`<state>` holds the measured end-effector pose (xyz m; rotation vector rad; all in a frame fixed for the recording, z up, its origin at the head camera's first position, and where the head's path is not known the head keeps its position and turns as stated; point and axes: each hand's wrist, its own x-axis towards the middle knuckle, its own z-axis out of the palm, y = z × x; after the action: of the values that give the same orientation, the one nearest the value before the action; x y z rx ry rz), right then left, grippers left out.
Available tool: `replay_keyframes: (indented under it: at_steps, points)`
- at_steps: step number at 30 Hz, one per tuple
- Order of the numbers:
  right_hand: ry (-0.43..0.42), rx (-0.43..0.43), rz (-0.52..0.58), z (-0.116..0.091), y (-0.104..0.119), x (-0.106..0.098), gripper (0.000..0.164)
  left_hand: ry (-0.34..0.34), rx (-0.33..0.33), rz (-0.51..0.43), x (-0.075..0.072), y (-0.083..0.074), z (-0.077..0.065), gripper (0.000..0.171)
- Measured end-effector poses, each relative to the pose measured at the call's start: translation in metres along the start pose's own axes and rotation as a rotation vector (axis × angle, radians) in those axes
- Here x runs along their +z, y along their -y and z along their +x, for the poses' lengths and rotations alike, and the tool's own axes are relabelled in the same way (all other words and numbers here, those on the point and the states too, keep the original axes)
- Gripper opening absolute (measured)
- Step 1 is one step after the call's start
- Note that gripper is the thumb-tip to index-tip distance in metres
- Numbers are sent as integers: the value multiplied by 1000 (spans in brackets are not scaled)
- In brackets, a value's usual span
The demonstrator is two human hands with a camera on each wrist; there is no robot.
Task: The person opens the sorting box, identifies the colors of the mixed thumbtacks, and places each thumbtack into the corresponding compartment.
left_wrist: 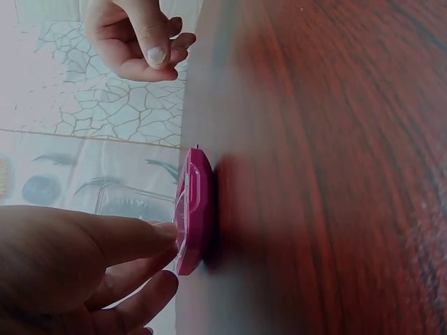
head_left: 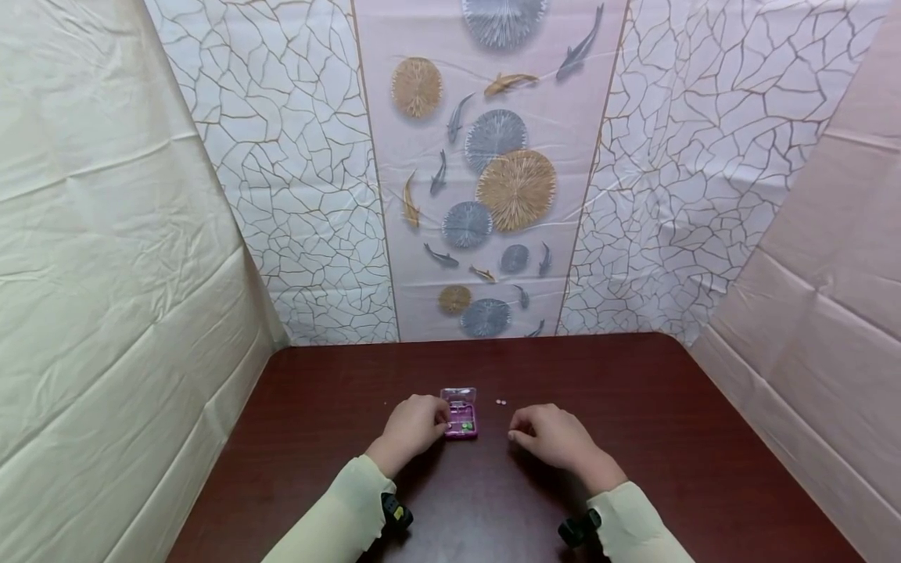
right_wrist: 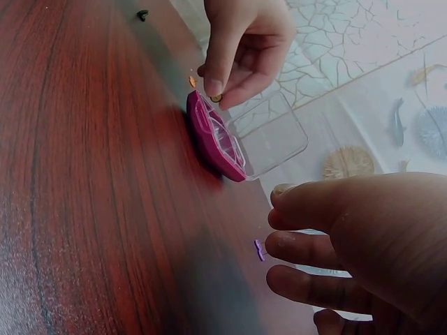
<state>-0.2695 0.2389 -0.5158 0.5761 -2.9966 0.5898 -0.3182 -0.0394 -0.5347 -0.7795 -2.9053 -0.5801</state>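
Note:
A small magenta pill case [head_left: 461,422] with compartments lies on the table, its clear lid [right_wrist: 269,136] raised toward the back. Green pieces [head_left: 468,426] sit in a front compartment. My left hand [head_left: 415,422] is at the case's left side, fingertips right over its rim. In the right wrist view, a tiny yellowish, dark-edged piece [right_wrist: 217,98] shows at the left thumb and finger, pinched between them. My right hand [head_left: 556,438] hovers near the table to the right of the case, fingers loosely bent, holding nothing.
Two tiny pale pieces [head_left: 500,402] lie right of the case; a small purple piece [right_wrist: 260,250] shows in the right wrist view. An orange piece [right_wrist: 193,82] lies beyond the case there. The dark red table [head_left: 605,375] ends at a patterned cloth backdrop [head_left: 486,172].

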Motion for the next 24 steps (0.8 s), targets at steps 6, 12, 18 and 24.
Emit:
replay_keyframes:
  at_steps: [6, 12, 18, 24]
  points:
    - [-6, -2, -3, 0, 1, -1, 6, 8, -15, -15, 1, -3, 0, 5]
    - [-6, 3, -5, -1, 0, 2, 6, 13, -9, -17, 3, -6, 0, 6]
    - [-14, 3, -8, -3, -1, 2, 7, 13, -3, -5, 4, -8, -2, 9]
    - [-17, 8, -18, -5, -2, -1, 5, -7, 21, 13, -1, -5, -7, 13]
